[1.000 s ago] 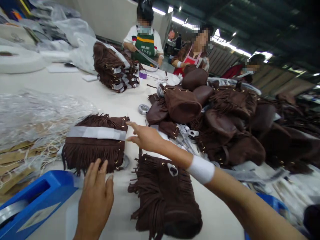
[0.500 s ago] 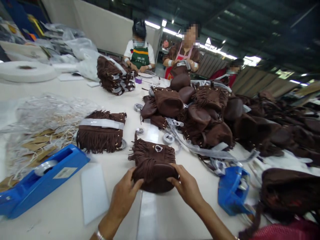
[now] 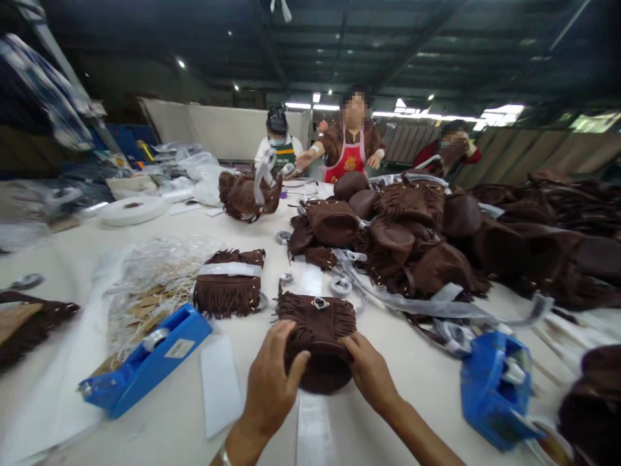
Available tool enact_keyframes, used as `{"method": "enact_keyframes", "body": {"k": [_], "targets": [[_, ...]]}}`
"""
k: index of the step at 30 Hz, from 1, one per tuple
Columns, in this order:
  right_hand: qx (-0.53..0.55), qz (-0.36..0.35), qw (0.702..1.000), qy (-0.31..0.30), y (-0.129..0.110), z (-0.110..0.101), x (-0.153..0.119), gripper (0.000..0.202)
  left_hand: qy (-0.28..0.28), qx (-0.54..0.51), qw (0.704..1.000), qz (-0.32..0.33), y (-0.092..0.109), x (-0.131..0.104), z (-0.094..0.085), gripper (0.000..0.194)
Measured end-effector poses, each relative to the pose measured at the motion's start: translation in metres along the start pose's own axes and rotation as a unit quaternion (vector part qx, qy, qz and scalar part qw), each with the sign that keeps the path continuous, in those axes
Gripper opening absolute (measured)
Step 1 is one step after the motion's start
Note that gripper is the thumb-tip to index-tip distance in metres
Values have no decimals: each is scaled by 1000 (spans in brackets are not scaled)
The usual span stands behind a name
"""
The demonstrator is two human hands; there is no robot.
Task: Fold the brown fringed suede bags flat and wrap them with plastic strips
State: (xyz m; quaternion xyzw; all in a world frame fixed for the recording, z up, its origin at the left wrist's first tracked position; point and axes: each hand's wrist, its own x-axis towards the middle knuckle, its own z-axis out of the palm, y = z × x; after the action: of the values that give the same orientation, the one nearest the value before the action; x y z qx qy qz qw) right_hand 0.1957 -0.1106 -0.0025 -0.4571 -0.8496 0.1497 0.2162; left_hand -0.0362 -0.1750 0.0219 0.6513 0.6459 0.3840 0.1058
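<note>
One brown fringed bag [image 3: 315, 320], gripped at both sides

Your left hand [image 3: 272, 375] has the bag's left edge, fingers over the fringe and thumb on the near face; your right hand [image 3: 371, 369] pinches its right edge. The bag lies on the white table [image 3: 431, 395] directly before you, dark rounded end nearest. A clear strip [image 3: 314, 433] runs towards you from under it. A second bag with a pale band [image 3: 228, 291] lies beyond, to the left; a larger heap of bags [image 3: 402, 226] rises to the right.

Fringe could fold beneath the bag if it is pressed flat with strands loose, and the strip might wrinkle if the bag is dragged. Reaching sideways could snag strands on the left blue tape dispenser [image 3: 145, 362] or the right blue tape dispenser [image 3: 490, 388].

The left dispenser's pale label [image 3: 179, 348] is too small to read. Across the table, a red apron [image 3: 352, 160] bears a yellow emblem; lettering on a green apron [image 3: 284, 156] is too blurred to read.
</note>
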Motion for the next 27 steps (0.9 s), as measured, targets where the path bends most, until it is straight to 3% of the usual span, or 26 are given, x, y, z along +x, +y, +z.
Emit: {"method": "enact_keyframes", "body": {"k": [2, 3, 8, 11, 15, 17, 19, 21, 22, 23, 25, 27], "targets": [[-10, -18, 1000, 7, 6, 5, -3, 42, -52, 73, 989, 120, 12, 8, 3, 63], [-16, -25, 999, 12, 11, 9, -4, 43, -75, 105, 978, 162, 14, 13, 7, 60], [-69, -60, 996, 20, 29, 23, -6, 43, -116, 133, 959, 221, -15, 29, 15, 37], [-102, -68, 992, 15, 24, 22, -6, 38, -113, 103, 965, 214, -43, 30, 7, 36], [-112, -48, 993, 6, 18, 18, -3, 37, -59, 92, 986, 127, -88, 32, -19, 42], [-115, -36, 993, 3, 18, 17, -2, 34, -22, 108, 991, 71, -94, 29, -36, 40], [-115, -32, 993, 1, 17, 17, -2, 31, 37, 128, 991, 25, -79, 22, -47, 41], [-111, -35, 993, -1, 16, 17, -3, 29, 119, 141, 983, -1, -48, 13, -43, 48], [-111, -37, 993, 0, 15, 17, -4, 28, 117, 127, 984, 48, -31, 9, -35, 48], [-112, -38, 993, 0, 15, 17, -4, 28, 54, 121, 982, 131, -16, 6, -24, 49], [-121, -41, 992, 2, 15, 20, -7, 27, -63, 159, 948, 268, 1, 5, 3, 49], [-140, -51, 989, 7, 16, 23, -9, 29, -93, 187, 921, 329, 0, 8, 27, 45]]}}
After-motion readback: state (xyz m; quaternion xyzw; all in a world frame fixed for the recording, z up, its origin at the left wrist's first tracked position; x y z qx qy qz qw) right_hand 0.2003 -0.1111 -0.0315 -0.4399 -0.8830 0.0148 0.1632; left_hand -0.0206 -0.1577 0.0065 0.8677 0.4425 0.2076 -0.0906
